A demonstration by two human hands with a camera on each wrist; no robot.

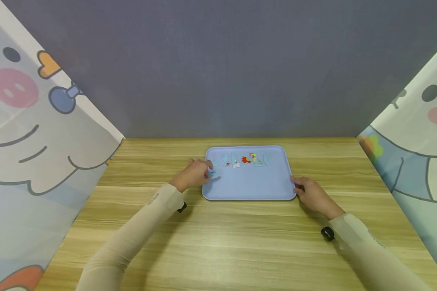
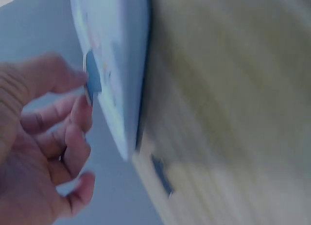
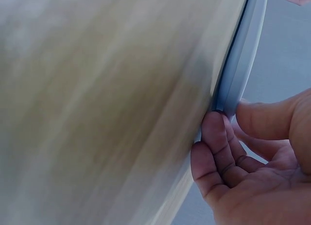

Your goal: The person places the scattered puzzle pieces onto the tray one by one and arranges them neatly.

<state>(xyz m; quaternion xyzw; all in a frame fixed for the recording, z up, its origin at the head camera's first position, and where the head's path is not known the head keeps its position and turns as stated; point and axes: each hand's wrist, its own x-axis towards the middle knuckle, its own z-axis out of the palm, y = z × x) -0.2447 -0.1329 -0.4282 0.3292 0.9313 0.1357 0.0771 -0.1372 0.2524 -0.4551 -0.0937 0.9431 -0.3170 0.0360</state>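
Observation:
A pale blue tray (image 1: 255, 184) lies on the wooden table, with a row of flat puzzle pieces (image 1: 235, 160) along its far half. Most of these are light blue; a red piece (image 1: 246, 160) sits among them. Over the tray's left end, my left hand (image 1: 194, 174) pinches a light blue puzzle piece (image 1: 214, 173) between thumb and fingers. In the left wrist view that piece (image 2: 92, 77) stands on edge at the fingertips, beside the tray wall. My right hand (image 1: 313, 196) grips the tray's right rim (image 3: 238, 64) near its front corner, thumb on top and fingers below.
The wooden table (image 1: 240, 242) reaches toward me and to both sides of the tray. A grey panel (image 1: 240, 72) rises behind it. Cartoon-printed sheets (image 1: 58, 133) stand at left and right. Each wrist has a dark strap device (image 1: 327, 233).

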